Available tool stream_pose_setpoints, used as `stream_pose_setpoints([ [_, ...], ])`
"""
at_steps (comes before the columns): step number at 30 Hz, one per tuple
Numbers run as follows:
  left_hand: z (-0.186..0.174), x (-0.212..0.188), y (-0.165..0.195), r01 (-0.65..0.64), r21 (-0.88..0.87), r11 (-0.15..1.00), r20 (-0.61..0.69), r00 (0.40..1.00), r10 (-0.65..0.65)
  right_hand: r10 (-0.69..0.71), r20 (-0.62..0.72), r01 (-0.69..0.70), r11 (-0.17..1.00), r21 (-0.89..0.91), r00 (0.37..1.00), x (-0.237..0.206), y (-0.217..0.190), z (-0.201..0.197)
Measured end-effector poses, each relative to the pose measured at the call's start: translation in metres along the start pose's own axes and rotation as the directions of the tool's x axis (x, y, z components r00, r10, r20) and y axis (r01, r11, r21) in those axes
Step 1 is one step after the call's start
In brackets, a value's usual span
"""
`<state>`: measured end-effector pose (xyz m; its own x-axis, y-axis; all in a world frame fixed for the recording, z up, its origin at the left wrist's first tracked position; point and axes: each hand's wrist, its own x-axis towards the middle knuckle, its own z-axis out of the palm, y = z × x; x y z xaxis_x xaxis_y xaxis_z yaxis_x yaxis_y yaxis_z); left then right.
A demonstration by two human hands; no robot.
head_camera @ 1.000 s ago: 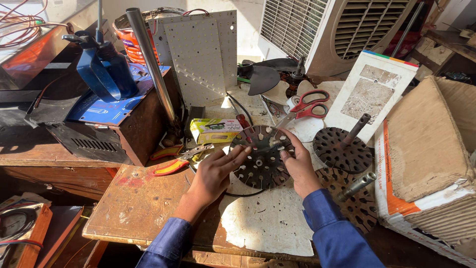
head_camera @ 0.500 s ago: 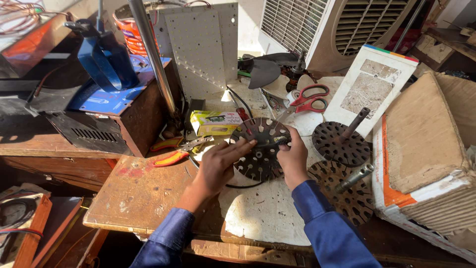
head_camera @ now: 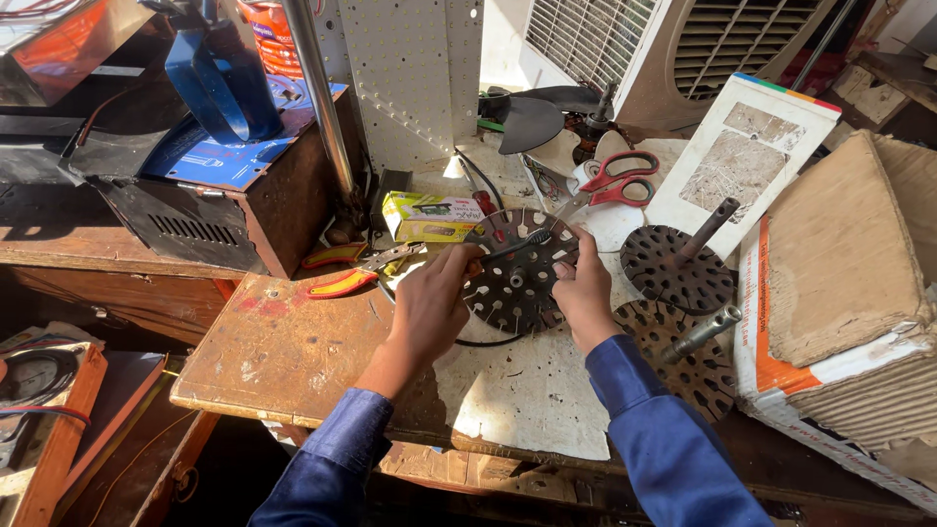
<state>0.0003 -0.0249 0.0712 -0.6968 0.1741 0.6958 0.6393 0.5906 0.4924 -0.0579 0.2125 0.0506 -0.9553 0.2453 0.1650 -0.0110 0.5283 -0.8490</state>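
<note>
Three dark round perforated metal discs sit on the bench: one (head_camera: 517, 283) at the centre held between the hands, a second with an upright shaft (head_camera: 673, 268) at three o'clock from it, and a third with a grey shaft (head_camera: 683, 356) at four o'clock. Two bare hands work here, the left hand (head_camera: 434, 307) and the right hand (head_camera: 584, 293). One pair of red-handled scissors (head_camera: 610, 181) lies at one o'clock. One yellow-green cardboard box (head_camera: 429, 217) sits at ten o'clock. One pair of red-and-yellow-handled pliers (head_camera: 346, 273) lies at nine o'clock. One black fan blade (head_camera: 532, 117) rests at twelve o'clock.
</note>
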Motion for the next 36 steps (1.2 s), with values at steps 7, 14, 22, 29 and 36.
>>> stream_pose_setpoints([
  [7,-0.004,0.0,0.001,0.13,0.016,0.991,0.062,0.989,-0.131,-0.073,0.037,0.067,0.988,0.14,0.997,-0.002,-0.001,0.002],
  [14,-0.013,-0.01,-0.003,-0.042,0.037,0.998,0.069,0.997,0.039,-0.112,0.044,0.114,0.992,-0.048,0.993,-0.019,-0.022,0.002],
  [22,0.017,-0.026,-0.004,0.069,0.182,0.981,0.065,0.995,-0.082,-0.243,0.041,0.242,0.97,0.018,0.969,-0.011,-0.008,0.005],
  [29,0.013,-0.034,-0.018,0.205,0.119,0.972,-0.041,0.979,-0.201,-0.285,0.039,0.287,0.953,-0.092,0.958,-0.003,0.005,0.006],
  [36,-0.012,-0.052,-0.002,-0.038,0.194,0.98,0.1,0.995,0.019,-0.225,0.062,0.23,0.97,-0.085,0.972,-0.004,-0.001,0.001],
])
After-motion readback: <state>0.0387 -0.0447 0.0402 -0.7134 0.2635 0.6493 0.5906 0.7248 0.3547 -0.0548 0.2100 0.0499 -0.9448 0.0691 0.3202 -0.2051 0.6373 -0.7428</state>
